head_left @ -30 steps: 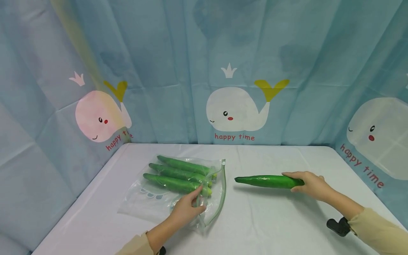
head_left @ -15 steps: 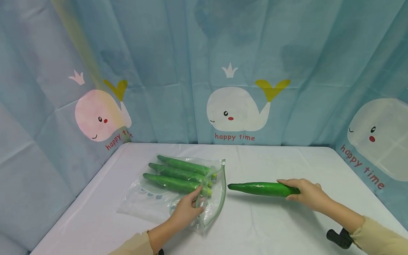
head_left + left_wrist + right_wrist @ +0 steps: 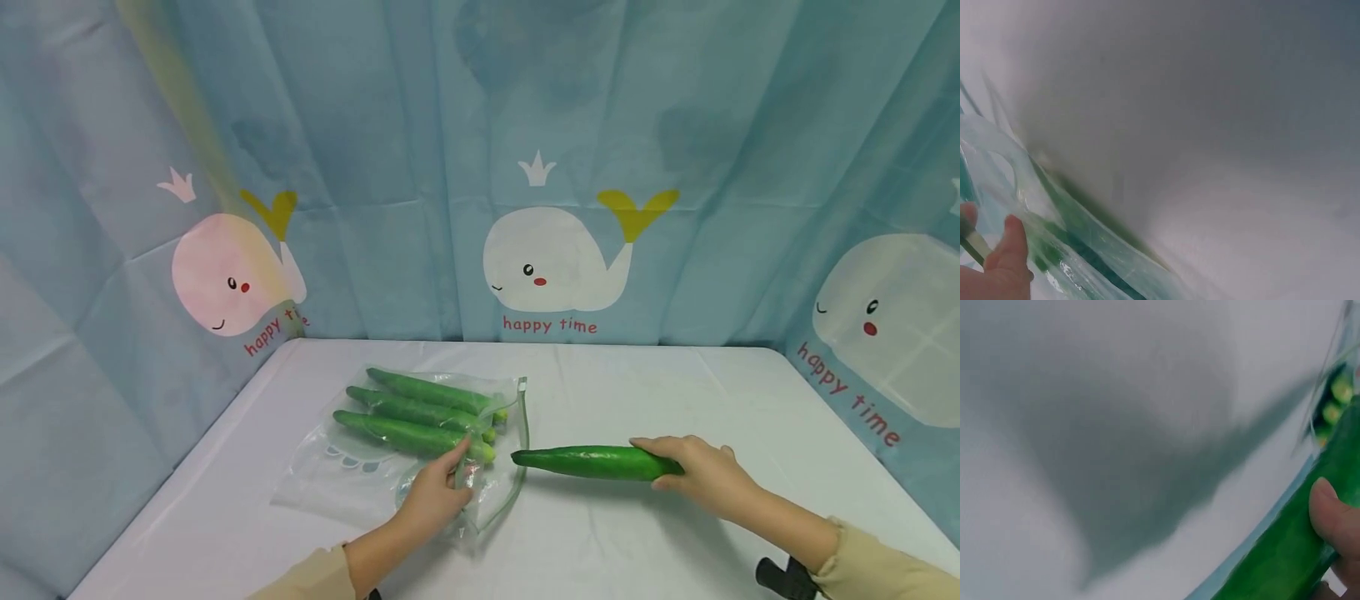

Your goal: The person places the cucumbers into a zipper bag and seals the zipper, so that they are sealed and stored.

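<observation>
A clear zip bag (image 3: 315,475) with a green zip edge lies on the table, its mouth facing right. Inside it are three cucumbers (image 3: 405,429), side by side. My left hand (image 3: 435,492) pinches the upper layer of the bag near its mouth; the left wrist view shows thumb and finger on the plastic (image 3: 1004,150). My right hand (image 3: 701,471) grips the thick end of another cucumber (image 3: 592,462), held level over the table. That cucumber's narrow tip overlaps the bag's green edge in the head view. In the right wrist view the thumb (image 3: 1329,509) presses along its side.
A white cloth covers the table (image 3: 600,550). Behind it and along both sides hangs a blue curtain (image 3: 390,208) printed with whales. Black wrist mounts (image 3: 787,577) sit at the sleeves.
My right hand has carried its cucumber left and toward the near side, bringing the tip from beyond the bag's mouth to its edge. My left hand stays on the bag.
</observation>
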`<action>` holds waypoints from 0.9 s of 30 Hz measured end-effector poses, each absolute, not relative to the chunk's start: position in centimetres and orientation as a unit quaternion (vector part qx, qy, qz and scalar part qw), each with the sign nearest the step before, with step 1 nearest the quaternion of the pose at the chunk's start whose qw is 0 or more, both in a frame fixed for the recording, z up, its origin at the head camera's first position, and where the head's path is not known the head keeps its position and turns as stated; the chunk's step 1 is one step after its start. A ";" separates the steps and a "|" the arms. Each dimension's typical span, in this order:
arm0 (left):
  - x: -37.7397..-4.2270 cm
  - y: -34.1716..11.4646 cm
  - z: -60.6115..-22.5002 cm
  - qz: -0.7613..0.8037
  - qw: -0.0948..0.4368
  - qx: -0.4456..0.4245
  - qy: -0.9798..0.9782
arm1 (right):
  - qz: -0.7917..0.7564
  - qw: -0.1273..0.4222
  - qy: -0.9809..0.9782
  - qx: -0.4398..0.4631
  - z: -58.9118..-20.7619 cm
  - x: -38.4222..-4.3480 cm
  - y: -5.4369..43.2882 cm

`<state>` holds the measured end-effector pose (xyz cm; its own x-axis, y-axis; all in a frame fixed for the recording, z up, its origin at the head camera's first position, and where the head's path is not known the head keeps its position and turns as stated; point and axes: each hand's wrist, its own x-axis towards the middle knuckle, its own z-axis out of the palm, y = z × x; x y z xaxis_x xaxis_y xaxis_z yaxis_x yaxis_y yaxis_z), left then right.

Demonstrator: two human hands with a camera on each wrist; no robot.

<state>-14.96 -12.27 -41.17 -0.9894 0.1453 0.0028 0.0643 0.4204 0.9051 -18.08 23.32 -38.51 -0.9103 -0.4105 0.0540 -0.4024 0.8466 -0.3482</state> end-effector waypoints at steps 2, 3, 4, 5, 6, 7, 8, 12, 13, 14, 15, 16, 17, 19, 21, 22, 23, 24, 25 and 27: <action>-14.8 -12.3 -41.2 0.526 0.035 0.063 0.847 | -0.173 0.012 0.961 -0.213 -38.7 -17.9 22.9; -14.8 -12.4 -41.2 0.523 0.035 0.064 0.849 | -0.171 0.013 0.962 -0.214 -38.8 -17.8 22.7; -14.7 -12.4 -41.2 0.522 0.035 0.065 0.850 | -0.167 0.012 0.962 -0.217 -38.9 -17.7 22.4; -14.7 -12.4 -41.2 0.521 0.036 0.065 0.850 | -0.165 0.013 0.962 -0.219 -39.0 -17.6 22.2; -14.7 -12.4 -41.1 0.522 0.038 0.064 0.850 | -0.162 0.012 0.962 -0.221 -39.1 -17.5 21.9; -14.6 -12.4 -41.1 0.524 0.040 0.063 0.849 | -0.161 0.012 0.961 -0.223 -39.2 -17.4 21.7; -14.7 -12.3 -41.0 0.524 0.039 0.062 0.849 | -0.159 0.011 0.961 -0.225 -39.2 -17.3 21.4; -14.8 -12.3 -41.0 0.519 0.032 0.069 0.851 | -0.153 0.007 0.961 -0.229 -39.2 -17.2 20.4; -14.8 -12.3 -41.0 0.519 0.030 0.072 0.851 | -0.153 0.008 0.961 -0.228 -39.2 -17.2 20.2; -14.8 -12.3 -41.0 0.519 0.029 0.075 0.851 | -0.153 0.008 0.962 -0.228 -39.2 -17.2 20.0; -14.8 -12.3 -41.1 0.518 0.030 0.076 0.851 | -0.152 0.008 0.962 -0.228 -39.2 -17.2 19.8; -14.8 -12.3 -41.1 0.521 0.031 0.077 0.849 | -0.151 0.009 0.962 -0.229 -39.3 -17.2 19.6; -14.8 -12.3 -41.1 0.524 0.032 0.077 0.848 | -0.150 0.011 0.962 -0.230 -39.3 -17.2 19.4; -14.7 -12.2 -41.0 0.529 0.036 0.077 0.844 | -0.145 0.012 0.963 -0.229 -39.3 -17.2 19.2; -14.7 -12.2 -40.9 0.531 0.037 0.075 0.843 | -0.136 0.011 0.964 -0.229 -39.3 -17.2 18.9; -14.8 -12.2 -40.8 0.532 0.035 0.074 0.843 | -0.132 0.009 0.964 -0.230 -39.3 -17.2 18.7; -14.8 -12.2 -40.8 0.532 0.034 0.075 0.843 | -0.129 0.008 0.965 -0.229 -39.3 -17.2 18.6; -14.8 -12.2 -40.7 0.530 0.032 0.075 0.844 | -0.125 0.006 0.965 -0.229 -39.3 -17.2 18.5; -14.8 -12.2 -40.7 0.530 0.030 0.075 0.844 | -0.124 0.004 0.965 -0.230 -39.3 -17.2 18.3; -14.9 -12.2 -40.7 0.528 0.028 0.076 0.845 | -0.125 0.003 0.965 -0.232 -39.4 -17.3 18.1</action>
